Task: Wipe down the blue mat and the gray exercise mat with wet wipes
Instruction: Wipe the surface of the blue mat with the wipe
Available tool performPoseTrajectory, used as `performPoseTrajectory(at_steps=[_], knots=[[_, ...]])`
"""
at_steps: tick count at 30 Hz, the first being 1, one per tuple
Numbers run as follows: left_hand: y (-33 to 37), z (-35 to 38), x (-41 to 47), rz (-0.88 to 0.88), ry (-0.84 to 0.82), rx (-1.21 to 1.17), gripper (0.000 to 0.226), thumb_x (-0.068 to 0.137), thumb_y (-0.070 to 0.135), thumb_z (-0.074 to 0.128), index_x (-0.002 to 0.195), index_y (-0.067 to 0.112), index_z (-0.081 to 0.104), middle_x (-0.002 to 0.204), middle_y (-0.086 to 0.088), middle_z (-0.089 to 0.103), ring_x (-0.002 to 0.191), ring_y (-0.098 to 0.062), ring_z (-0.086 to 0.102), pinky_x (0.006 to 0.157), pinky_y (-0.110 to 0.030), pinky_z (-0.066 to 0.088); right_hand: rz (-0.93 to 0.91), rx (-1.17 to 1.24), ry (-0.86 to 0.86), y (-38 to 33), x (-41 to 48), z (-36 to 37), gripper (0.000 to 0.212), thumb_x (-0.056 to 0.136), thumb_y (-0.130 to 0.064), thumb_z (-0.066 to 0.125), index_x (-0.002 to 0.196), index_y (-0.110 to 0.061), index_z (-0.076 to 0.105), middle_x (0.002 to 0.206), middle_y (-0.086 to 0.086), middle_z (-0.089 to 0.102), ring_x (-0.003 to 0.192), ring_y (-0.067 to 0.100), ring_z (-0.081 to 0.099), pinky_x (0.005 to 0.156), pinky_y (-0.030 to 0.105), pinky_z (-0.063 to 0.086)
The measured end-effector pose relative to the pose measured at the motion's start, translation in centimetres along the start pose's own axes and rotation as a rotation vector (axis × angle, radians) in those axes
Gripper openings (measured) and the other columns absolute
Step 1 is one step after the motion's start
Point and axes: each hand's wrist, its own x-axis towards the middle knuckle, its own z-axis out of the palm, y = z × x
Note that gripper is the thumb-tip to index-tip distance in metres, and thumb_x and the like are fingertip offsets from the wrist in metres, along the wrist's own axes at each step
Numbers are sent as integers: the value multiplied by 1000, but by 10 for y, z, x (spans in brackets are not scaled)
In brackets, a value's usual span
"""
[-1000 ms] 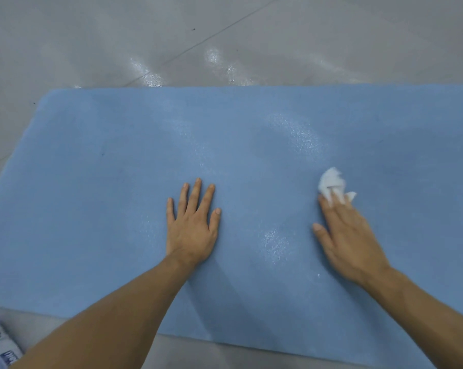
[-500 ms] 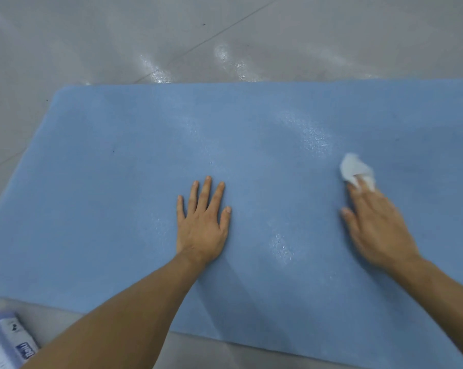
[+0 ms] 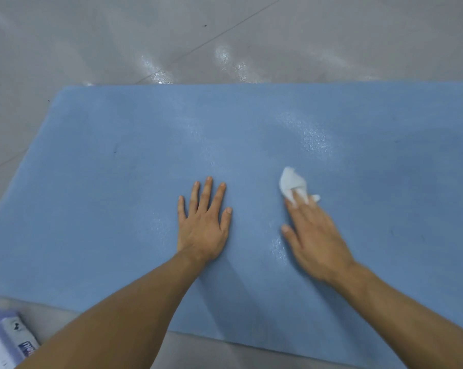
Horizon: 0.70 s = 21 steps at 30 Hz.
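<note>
A glossy floor [image 3: 92,43] is seen all round. The blue mat [image 3: 118,182] is laid flat on it, long axis left to right, running out of view rightward, so more ground is judged to lie beyond the right hand [image 3: 315,235]. The left hand [image 3: 202,227] is spread flat on the mat. The wipe [image 3: 291,182] is pressed under the right hand's straight fingers.

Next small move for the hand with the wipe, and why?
Probably sweep the right hand and wet wipe rightward: the blue mat shines wet beside the left hand, but its right part looks dull with small dark marks.
</note>
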Motion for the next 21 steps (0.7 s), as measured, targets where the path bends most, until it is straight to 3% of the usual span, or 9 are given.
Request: performPoseTrajectory(at_steps=[3, 5, 8, 10, 12, 17, 21], knots=[[1, 0, -1, -3, -4, -8, 70, 97, 62, -1, 164, 42, 1, 172, 15, -13, 157, -10, -19, 127, -50, -9, -149, -76, -48, -13, -24, 13, 64, 105, -44, 35, 160, -12, 34, 169, 6, 29, 156, 24, 20, 125, 29, 5], [0, 0, -1, 0, -2, -13, 69, 98, 62, -1, 164, 42, 1, 172, 15, -13, 157, -10, -19, 127, -50, -9, -150, -102, -65, 10, -24, 8, 65, 105, -46, 32, 163, -16, 29, 170, 4, 25, 156, 25, 25, 127, 34, 13], [0, 1, -1, 5, 2, -6, 68, 99, 61, 0, 164, 42, 1, 172, 14, -13, 157, -10, -19, 127, -50, -9, 150, 18, 63, 69, -19, -21, 65, 101, -43, 32, 162, -21, 28, 169, 8, 28, 153, 32, 31, 124, 48, 27], [0, 1, -1, 5, 7, -5, 68, 99, 61, 1, 164, 42, 2, 172, 14, -12, 157, -11, -18, 127, -50, -9, 385, 18, 140, 107, -23, -43, 69, 100, -46, 30, 160, -13, 32, 165, 18, 33, 149, 40, 35, 118, 55, 32], [1, 2, 0, 4, 12, -1, 69, 98, 61, 1, 164, 41, 3, 172, 14, -11, 158, -12, -17, 127, -50, -9, 467, -21, 84, 129, -26, -54, 74, 99, -52, 25, 156, -6, 35, 162, 23, 36, 145, 46, 38, 113, 61, 37], [0, 3, -1, 1, 25, -8, 69, 99, 61, 2, 164, 41, 5, 172, 14, -10, 158, -11, -16, 127, -50, -7, 354, -43, 50, 107, -27, -34, 76, 101, -55, 24, 158, -6, 32, 169, 15, 24, 153, 42, 26, 120, 59, 31], [0, 4, -2, 5, 43, -15, 67, 100, 60, 5, 164, 42, 11, 173, 14, -5, 158, -11, -12, 128, -51, -4, 9, 12, 37, 34, -26, -12, 75, 101, -35, 41, 165, -5, 14, 174, 11, 3, 161, 25, 4, 128, 48, 15]])
